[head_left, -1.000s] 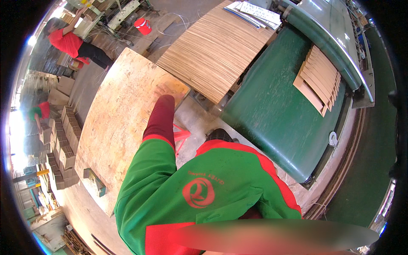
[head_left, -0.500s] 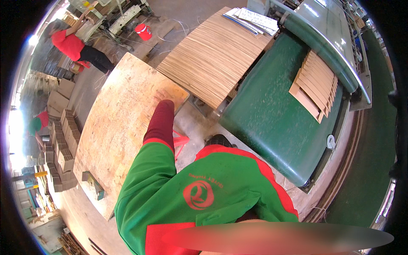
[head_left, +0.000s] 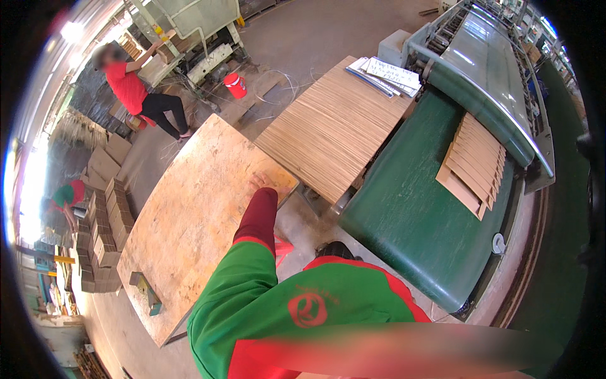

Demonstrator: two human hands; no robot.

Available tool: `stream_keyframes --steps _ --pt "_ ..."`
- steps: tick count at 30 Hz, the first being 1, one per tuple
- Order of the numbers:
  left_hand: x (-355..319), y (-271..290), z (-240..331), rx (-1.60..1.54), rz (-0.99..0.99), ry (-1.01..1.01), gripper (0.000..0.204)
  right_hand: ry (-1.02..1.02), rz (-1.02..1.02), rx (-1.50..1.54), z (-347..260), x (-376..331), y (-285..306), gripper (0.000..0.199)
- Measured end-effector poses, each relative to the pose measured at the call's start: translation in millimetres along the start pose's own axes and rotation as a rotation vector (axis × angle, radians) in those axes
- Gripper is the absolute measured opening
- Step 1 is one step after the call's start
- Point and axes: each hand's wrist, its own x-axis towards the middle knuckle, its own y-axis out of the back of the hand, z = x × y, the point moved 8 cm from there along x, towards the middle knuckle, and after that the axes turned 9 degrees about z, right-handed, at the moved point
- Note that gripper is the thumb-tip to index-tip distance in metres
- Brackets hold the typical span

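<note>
My left hand (head_left: 260,182) lies palm down near the right corner of a worn wooden tabletop (head_left: 196,189), its fingers stretched out and holding nothing. The maroon inner sleeve and green jacket sleeve of that arm come up from the lower middle. On the near left of the tabletop sits a small angled metal-and-wood piece (head_left: 146,293). Beside the hand, to the right, is a stack of striped brown boards (head_left: 334,129). My right hand is out of sight; a blurred patch covers the lower edge.
Overlapping brown cardboard pieces (head_left: 473,164) lie on a green conveyor belt (head_left: 404,215) under a roller machine. Papers (head_left: 386,77) rest on the striped stack. A red bucket (head_left: 235,86) stands on the floor. One co-worker (head_left: 129,88) stands at a machine; another (head_left: 68,196) bends by stacked cardboard (head_left: 104,234).
The view has tilted up, so the surroundings sit lower in the picture. My left hand stays flat on the tabletop, and the cardboard pieces look much the same on the belt.
</note>
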Motion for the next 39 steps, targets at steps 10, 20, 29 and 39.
stream_keyframes --steps 10,20,29,39 --pt "-1.7 -0.6 1.3 0.025 -0.007 -0.003 0.133 -0.012 0.001 0.011 5.2 0.3 -0.3 0.042" --pt "5.6 -1.7 -1.1 0.016 0.001 0.025 0.13 -0.037 0.007 0.034 13.4 -3.7 -0.2 0.042" --pt "0.7 2.8 2.2 0.074 0.005 0.039 0.128 -0.047 0.002 0.042 17.1 -6.9 -1.7 0.042" --pt "-1.8 3.5 3.8 0.079 0.036 0.011 0.122 -0.056 -0.001 0.042 25.3 -10.1 0.5 0.042"
